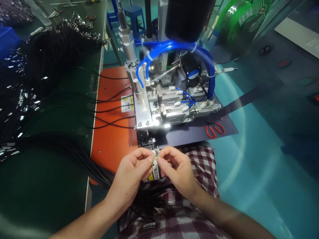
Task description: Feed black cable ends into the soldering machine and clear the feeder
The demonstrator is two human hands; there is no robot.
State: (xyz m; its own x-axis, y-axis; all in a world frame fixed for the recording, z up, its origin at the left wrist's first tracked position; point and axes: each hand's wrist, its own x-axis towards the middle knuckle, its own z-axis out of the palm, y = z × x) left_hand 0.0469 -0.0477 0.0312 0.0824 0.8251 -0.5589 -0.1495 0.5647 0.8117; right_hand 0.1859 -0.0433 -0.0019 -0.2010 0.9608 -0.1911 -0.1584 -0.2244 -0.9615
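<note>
Both hands meet in front of the machine's near edge, fingertips almost touching. My left hand (134,171) pinches thin coloured wires (156,157) between thumb and forefinger. From the other side, my right hand (178,171) grips the same wires in a pinch. The wires look yellow and green; their exact number is too small to tell. Below the hands, a bunch of black cables (97,164) runs from the table to the lap, where pale stripped wire ends (160,209) show. Just behind the fingers is a white and yellow label (156,173) with printed characters.
A metal machine with blue air tubes (174,46) stands on an orange plate (113,132), with several black cables leading into it. Red-handled scissors (215,130) lie on its dark base. Heaped black cables (50,56) cover the left table. A green spool (239,23) is at the back right.
</note>
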